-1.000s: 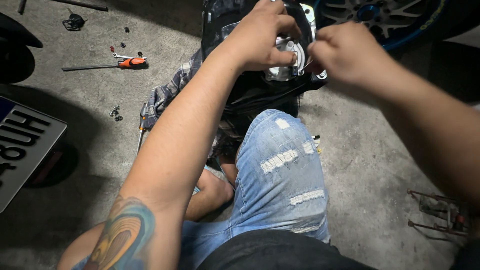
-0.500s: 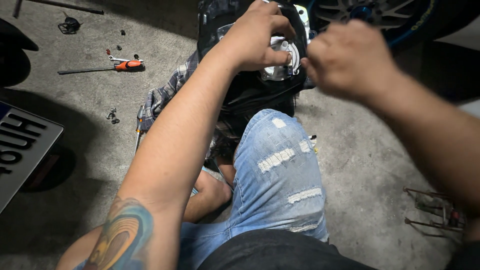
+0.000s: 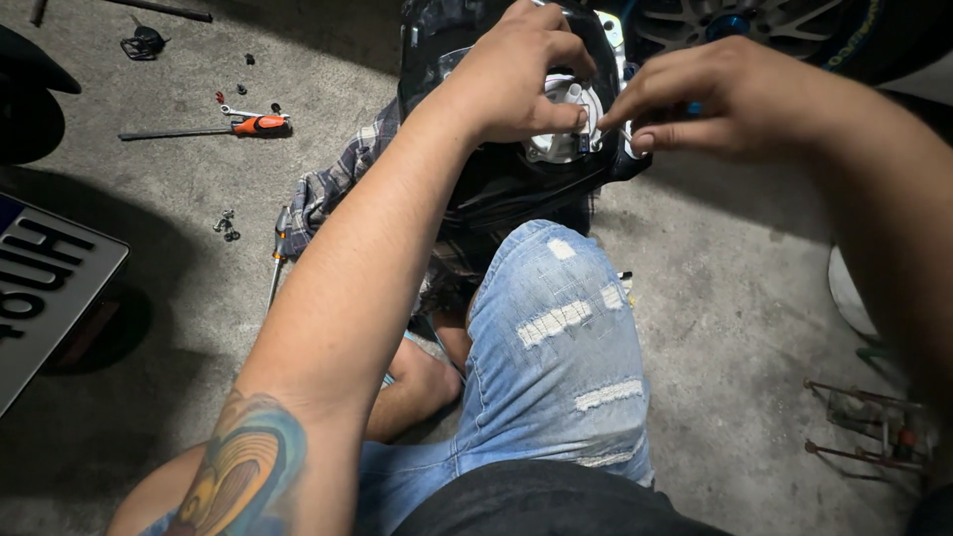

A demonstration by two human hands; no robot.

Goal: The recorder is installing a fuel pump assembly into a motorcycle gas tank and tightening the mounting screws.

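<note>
Black plastic housing (image 3: 516,189), likely light, rigid, brittle: left hand (image 3: 521,74) clamps its white insert (image 3: 568,139); right hand (image 3: 695,99) fingers pinch narrow at its rim.

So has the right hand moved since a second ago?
Yes. The right hand was pressed against the white round part inside the black housing; now it sits slightly back to the right, only its fingertips reaching the part's edge.
</note>
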